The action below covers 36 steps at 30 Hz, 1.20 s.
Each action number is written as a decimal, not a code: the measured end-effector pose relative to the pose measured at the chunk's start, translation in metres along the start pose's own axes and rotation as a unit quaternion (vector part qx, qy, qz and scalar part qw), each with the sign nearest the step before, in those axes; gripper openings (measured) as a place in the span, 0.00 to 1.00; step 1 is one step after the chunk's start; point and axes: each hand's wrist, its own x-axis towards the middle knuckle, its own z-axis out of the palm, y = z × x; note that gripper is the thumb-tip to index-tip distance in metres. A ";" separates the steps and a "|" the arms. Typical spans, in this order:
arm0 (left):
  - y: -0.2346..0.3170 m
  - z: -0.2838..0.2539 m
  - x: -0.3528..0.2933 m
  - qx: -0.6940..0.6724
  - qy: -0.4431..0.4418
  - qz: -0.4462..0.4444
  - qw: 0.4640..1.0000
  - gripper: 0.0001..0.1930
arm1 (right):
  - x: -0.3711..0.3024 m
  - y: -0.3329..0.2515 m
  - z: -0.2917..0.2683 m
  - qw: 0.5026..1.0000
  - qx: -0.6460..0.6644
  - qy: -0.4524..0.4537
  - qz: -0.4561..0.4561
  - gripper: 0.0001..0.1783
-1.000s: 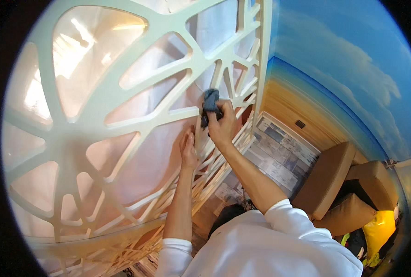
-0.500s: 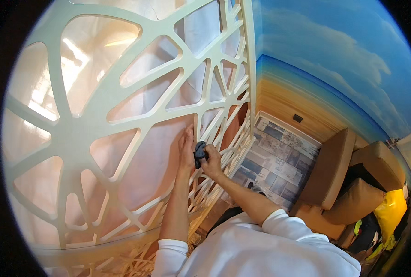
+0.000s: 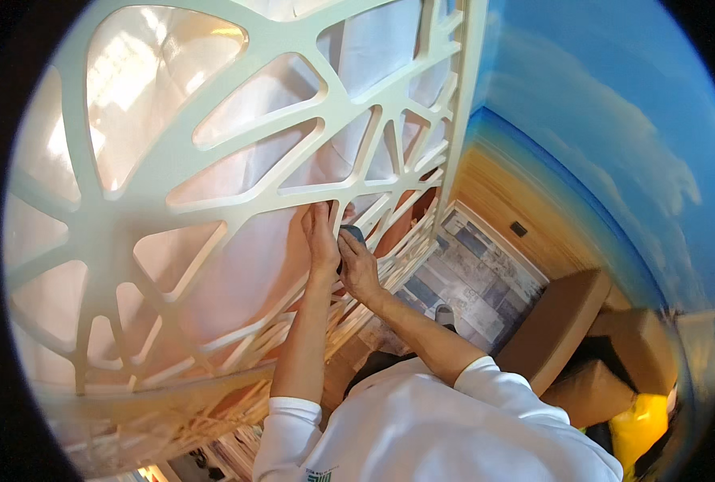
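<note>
A white cut-out lattice panel (image 3: 124, 217) with irregular openings stands before me. At one of its narrow upright struts, my left hand (image 3: 322, 245) is closed against the left side. Fingertips show past the strut's other edge, so the hand seems to wrap round it from behind. On the strut's right side my right hand (image 3: 359, 269) is closed on a dark grey hand-sized object (image 3: 352, 233), pressed to the strut. Most of that object is hidden under the fingers, and its exact kind cannot be made out.
White sheeting (image 3: 245, 265) hangs behind the lattice. To the right are a wall painted with sky and beach (image 3: 590, 120), a patchwork-patterned floor (image 3: 486, 265), and a brown sofa (image 3: 554, 329) with cushions and a yellow bag-like item (image 3: 640, 426). My shoe (image 3: 444, 313) shows below.
The view has shifted, with the sofa sliding lower. My right hand has turned over the dark object and covers more of it. My left hand has moved up and closer round the strut.
</note>
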 end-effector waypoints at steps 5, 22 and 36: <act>-0.006 0.018 -0.002 -0.020 0.075 -0.007 0.997 0.23 | 0.029 0.084 -0.047 0.985 -0.068 -0.074 -0.141 0.42; -0.016 0.040 -0.003 0.009 0.270 0.048 0.962 0.17 | 0.046 0.105 -0.069 0.969 0.031 -0.170 -0.177 0.42; -0.043 0.024 0.002 0.142 0.266 0.088 0.949 0.17 | 0.168 0.065 -0.190 0.971 0.166 0.108 -0.135 0.23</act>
